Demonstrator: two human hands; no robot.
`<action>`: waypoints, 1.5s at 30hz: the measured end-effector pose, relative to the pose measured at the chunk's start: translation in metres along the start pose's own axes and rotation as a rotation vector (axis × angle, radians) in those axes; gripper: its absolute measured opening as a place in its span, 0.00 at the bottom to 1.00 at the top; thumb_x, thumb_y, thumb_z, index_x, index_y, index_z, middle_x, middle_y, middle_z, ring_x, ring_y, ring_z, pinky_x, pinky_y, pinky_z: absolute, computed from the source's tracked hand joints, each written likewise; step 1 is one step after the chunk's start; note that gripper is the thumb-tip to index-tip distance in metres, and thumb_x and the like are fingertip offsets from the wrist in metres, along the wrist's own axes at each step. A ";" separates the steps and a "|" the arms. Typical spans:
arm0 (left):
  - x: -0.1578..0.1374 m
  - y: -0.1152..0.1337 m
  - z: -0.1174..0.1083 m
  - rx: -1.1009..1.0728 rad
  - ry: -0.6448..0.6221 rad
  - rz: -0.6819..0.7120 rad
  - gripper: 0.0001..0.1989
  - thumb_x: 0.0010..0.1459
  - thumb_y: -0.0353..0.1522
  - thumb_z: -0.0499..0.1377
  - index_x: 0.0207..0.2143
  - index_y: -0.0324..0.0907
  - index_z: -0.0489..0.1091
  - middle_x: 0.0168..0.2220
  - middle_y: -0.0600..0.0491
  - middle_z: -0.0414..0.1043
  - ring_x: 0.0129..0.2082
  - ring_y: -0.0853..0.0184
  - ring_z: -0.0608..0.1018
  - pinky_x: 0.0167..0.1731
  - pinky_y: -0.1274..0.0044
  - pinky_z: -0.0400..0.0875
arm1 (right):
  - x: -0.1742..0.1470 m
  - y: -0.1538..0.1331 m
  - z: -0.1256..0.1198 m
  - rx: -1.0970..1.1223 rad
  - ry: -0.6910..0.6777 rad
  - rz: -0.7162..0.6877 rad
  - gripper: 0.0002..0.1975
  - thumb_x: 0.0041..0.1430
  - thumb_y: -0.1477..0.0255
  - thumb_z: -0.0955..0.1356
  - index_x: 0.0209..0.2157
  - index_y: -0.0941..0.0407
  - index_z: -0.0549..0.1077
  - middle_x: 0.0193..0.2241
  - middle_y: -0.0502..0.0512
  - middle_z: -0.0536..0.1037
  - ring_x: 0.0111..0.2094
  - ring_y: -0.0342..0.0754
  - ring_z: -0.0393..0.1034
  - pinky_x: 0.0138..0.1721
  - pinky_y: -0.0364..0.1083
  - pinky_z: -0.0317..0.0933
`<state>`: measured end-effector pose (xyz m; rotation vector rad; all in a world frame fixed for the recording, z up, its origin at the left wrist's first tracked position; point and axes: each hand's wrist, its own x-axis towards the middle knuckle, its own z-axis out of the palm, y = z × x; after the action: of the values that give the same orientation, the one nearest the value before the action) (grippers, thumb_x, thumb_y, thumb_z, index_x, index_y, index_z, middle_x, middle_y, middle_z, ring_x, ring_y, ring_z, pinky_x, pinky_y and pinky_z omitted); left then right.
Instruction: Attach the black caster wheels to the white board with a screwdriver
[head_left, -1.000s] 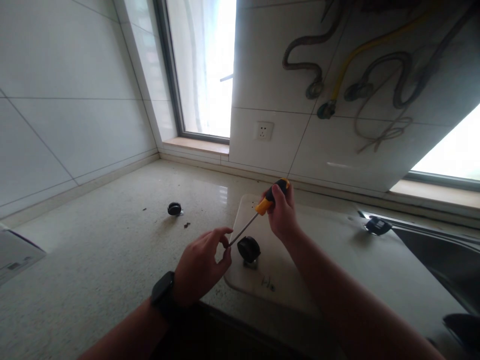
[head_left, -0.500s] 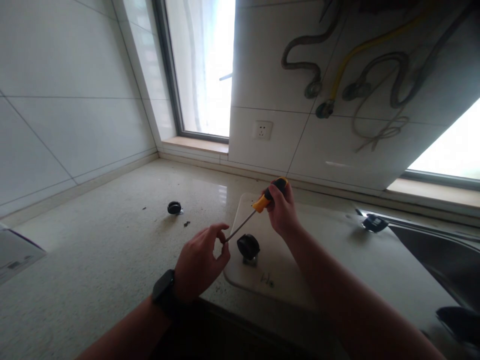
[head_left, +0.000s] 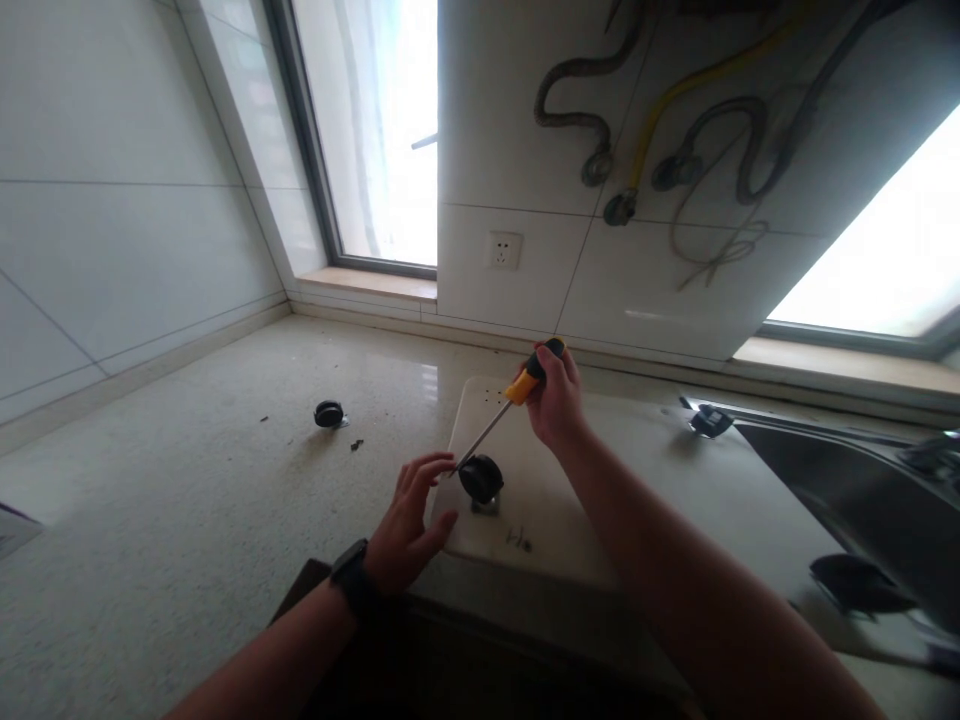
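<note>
- While I observe from the head view, the right hand [head_left: 555, 402] grasps the yellow-and-black handle of the screwdriver [head_left: 526, 380], its fingers wrapped around the grip.
- The screwdriver is tilted above the left end of the white panel [head_left: 645, 480]; its shaft slopes down to the left.
- I see the left hand [head_left: 405, 522] with its fingers released, thumb spread apart, fingertips at the screwdriver tip. I cannot tell whether they touch it.
- The near caster [head_left: 481, 480] stands on the panel on its metal plate, just right of the tip.
- Small holes [head_left: 491, 396] mark the panel's far left corner.
- The panel lies on the desk [head_left: 187, 500], reaching the sink [head_left: 810, 470].
- I locate the loose caster [head_left: 328, 413] on the desk, left of the panel, near dark debris [head_left: 357, 445].
</note>
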<state>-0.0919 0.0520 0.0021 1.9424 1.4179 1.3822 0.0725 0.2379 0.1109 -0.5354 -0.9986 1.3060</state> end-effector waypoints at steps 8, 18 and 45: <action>-0.009 -0.006 0.013 -0.129 -0.044 -0.091 0.20 0.70 0.41 0.48 0.61 0.52 0.63 0.68 0.46 0.49 0.68 0.50 0.58 0.65 0.50 0.57 | -0.003 -0.041 -0.004 -0.061 -0.039 -0.166 0.14 0.54 0.57 0.70 0.39 0.50 0.70 0.18 0.42 0.69 0.15 0.41 0.61 0.15 0.42 0.56; -0.009 -0.007 0.013 -0.103 -0.039 -0.079 0.21 0.70 0.43 0.47 0.61 0.50 0.63 0.68 0.45 0.51 0.67 0.49 0.60 0.64 0.50 0.59 | -0.038 -0.056 0.005 -0.218 -0.191 -0.313 0.14 0.55 0.58 0.72 0.40 0.47 0.70 0.18 0.44 0.70 0.14 0.43 0.63 0.14 0.43 0.55; -0.008 -0.008 0.013 -0.132 -0.052 -0.113 0.23 0.71 0.47 0.46 0.62 0.53 0.62 0.68 0.47 0.49 0.67 0.48 0.59 0.65 0.48 0.56 | -0.045 -0.050 -0.002 -0.317 -0.408 -0.469 0.14 0.60 0.65 0.70 0.47 0.48 0.68 0.22 0.44 0.71 0.17 0.43 0.65 0.16 0.43 0.58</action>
<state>-0.0845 0.0517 -0.0137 1.7746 1.3549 1.3292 0.1035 0.1838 0.1366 -0.2448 -1.5789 0.8511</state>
